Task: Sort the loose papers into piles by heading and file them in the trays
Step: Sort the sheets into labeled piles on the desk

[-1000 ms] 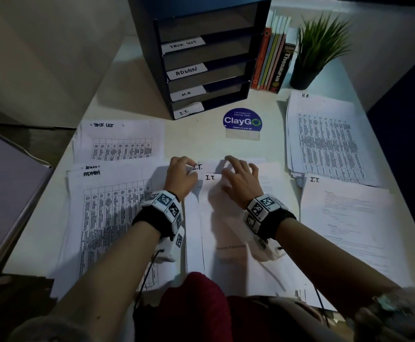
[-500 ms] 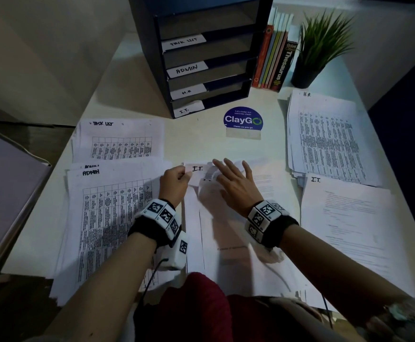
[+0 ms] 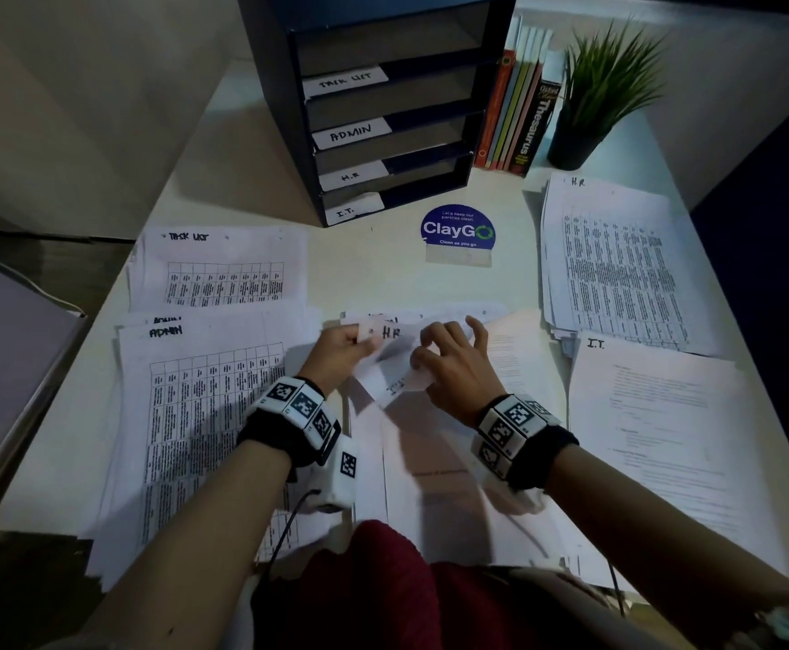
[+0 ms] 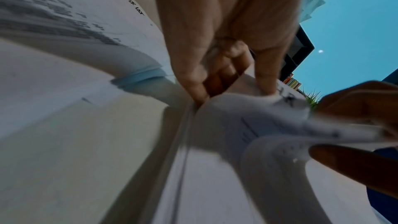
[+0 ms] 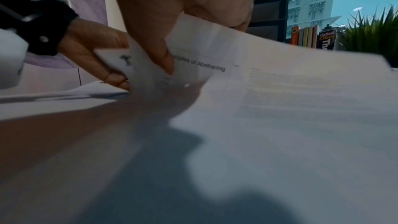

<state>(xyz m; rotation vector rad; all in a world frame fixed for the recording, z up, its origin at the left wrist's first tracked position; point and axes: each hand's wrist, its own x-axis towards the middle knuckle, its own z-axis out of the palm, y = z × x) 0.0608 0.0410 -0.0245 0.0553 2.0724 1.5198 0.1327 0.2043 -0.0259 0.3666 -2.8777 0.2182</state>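
Note:
In the head view the middle stack of loose papers [image 3: 434, 466] lies in front of me. My left hand [image 3: 358, 341] pinches the top left corner of a sheet headed H.R. [image 3: 391, 332]. My right hand [image 3: 423, 363] grips the I.T. sheets [image 3: 399, 384], curled back toward me. The left wrist view shows the left hand [image 4: 232, 94] pinching the paper corner, finger and thumb either side. The right wrist view has my right thumb [image 5: 160, 54] on a folded-back sheet [image 5: 215, 48]. The dark tray rack [image 3: 430, 180] has labelled slots TASK LIST, ADMIN, H.R., I.T.
Sorted piles lie around the middle stack: TASK LIST [image 3: 219, 269] at far left, ADMIN [image 3: 195, 415] at near left, H.R. [image 3: 617, 260] at far right, I.T. [image 3: 655, 429] at near right. Books [image 3: 519, 114], a potted plant [image 3: 584, 100] and a ClayGo sign [image 3: 458, 232] stand behind.
My right hand has peeled the top I.T. sheets back toward me, uncovering a sheet headed H.R. The left hand has stayed at the stack's top left corner.

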